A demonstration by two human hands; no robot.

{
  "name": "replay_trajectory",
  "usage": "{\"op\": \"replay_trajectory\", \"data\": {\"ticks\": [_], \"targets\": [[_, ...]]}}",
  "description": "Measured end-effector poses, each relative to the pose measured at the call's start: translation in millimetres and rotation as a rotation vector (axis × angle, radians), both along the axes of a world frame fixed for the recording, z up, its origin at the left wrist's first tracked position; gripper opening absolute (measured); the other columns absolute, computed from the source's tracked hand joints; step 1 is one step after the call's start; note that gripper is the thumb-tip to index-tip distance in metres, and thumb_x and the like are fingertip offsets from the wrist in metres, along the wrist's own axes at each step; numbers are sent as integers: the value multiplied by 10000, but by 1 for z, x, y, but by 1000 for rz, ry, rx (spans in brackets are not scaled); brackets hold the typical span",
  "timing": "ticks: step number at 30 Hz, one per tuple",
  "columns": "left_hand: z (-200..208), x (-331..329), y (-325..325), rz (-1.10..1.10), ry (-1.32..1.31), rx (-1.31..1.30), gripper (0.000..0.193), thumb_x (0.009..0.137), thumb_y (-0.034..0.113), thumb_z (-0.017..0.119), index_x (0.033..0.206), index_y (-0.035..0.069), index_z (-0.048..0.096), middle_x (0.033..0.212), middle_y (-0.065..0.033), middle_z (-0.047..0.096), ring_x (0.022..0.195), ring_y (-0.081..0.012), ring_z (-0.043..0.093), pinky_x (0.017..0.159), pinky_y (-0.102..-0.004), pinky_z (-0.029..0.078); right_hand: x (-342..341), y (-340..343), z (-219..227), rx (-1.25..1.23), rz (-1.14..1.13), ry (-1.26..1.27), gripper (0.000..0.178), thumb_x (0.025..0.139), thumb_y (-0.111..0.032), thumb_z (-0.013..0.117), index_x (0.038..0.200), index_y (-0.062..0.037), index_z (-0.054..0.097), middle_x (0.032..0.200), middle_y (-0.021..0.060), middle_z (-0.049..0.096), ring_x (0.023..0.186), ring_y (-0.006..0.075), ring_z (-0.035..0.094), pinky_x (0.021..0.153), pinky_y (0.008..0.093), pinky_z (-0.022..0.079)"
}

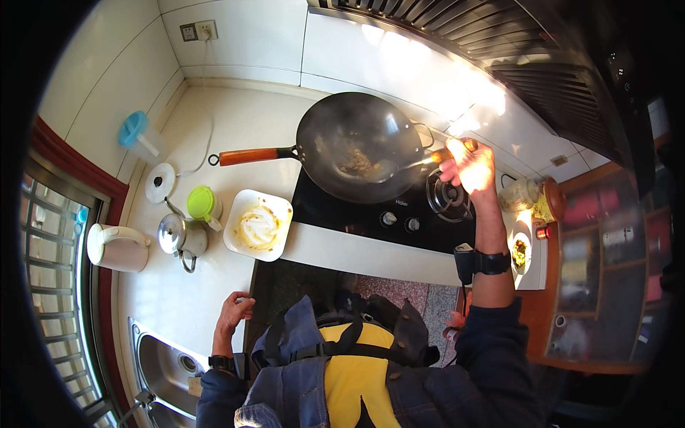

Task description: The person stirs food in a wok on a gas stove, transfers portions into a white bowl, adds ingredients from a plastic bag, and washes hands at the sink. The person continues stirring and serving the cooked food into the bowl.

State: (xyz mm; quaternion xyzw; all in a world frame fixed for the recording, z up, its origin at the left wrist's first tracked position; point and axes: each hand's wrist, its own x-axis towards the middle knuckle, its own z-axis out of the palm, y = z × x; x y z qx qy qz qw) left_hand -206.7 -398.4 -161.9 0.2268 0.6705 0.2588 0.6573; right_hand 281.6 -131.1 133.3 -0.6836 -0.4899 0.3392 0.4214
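Observation:
My right hand (469,168) is closed around the wooden handle of a metal cooking spatula (414,165), over the right side of the stove. The spatula's shaft slants down into a large dark wok (325,118), and its head is near the browned food (359,164) at the bottom. What the food is, I cannot make out. Faint steam hangs over the wok, whose wooden handle points left. My left hand (234,311) is held low by the counter's front edge, its fingers loosely curled with nothing visible in them. The nearest thing ahead of it is a white square bowl (232,239) smeared with yellow residue.
The wok sits on a black gas stove (342,220); the right burner (449,196) is uncovered. Left are a metal pot (187,239), green-lidded cup (203,203), pale jug (118,247) and sink (153,364). A white dish (521,225) and jar (519,194) stand right. A range hood (549,93) overhangs.

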Motion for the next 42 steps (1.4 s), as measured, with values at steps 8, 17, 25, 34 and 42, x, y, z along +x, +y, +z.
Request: {"op": "replay_trajectory", "data": {"ticks": [8, 17, 25, 34, 42], "targets": [[11, 2, 8, -28, -11, -49, 427, 831, 198, 746, 1160, 9, 550, 774, -55, 601, 609, -137, 575, 566, -270, 510, -31, -13, -42, 47, -51, 174, 225, 910, -216, 615, 857, 2, 620, 658, 112, 662, 463, 169, 625, 387, 270, 468], [10, 2, 6, -3, -53, -35, 419, 832, 187, 739, 1159, 9, 545, 754, -46, 580, 605, -137, 569, 561, -272, 506, -6, -25, -10, -83, 0, 55, 229, 935, -162, 591, 775, 1, 586, 597, 100, 630, 403, 142, 549, 367, 267, 431], [10, 1, 4, 0, -40, -42, 452, 826, 221, 748, 1170, 13, 540, 763, -45, 592, 624, -144, 592, 579, -271, 526, -38, -6, -65, 111, 1, 281, 198, 926, -190, 638, 869, 0, 630, 670, 98, 656, 490, 163, 630, 420, 269, 487], [-7, 2, 0, -47, -4, 34, 390, 897, 217, 655, 1211, 18, 540, 772, -50, 632, 651, -158, 640, 590, -285, 545, 42, 21, -88, 160, -89, 611, 158, 925, -159, 626, 897, -3, 626, 734, 139, 675, 545, 245, 662, 404, 332, 518], [-11, -7, 4, -24, 14, -64, 408, 889, 290, 681, 1204, 72, 540, 786, -68, 622, 653, -182, 631, 586, -296, 551, 9, 43, -94, 527, 376, -342, 154, 782, -102, 714, 935, -92, 707, 784, 67, 723, 697, 206, 700, 669, 340, 554]]}}
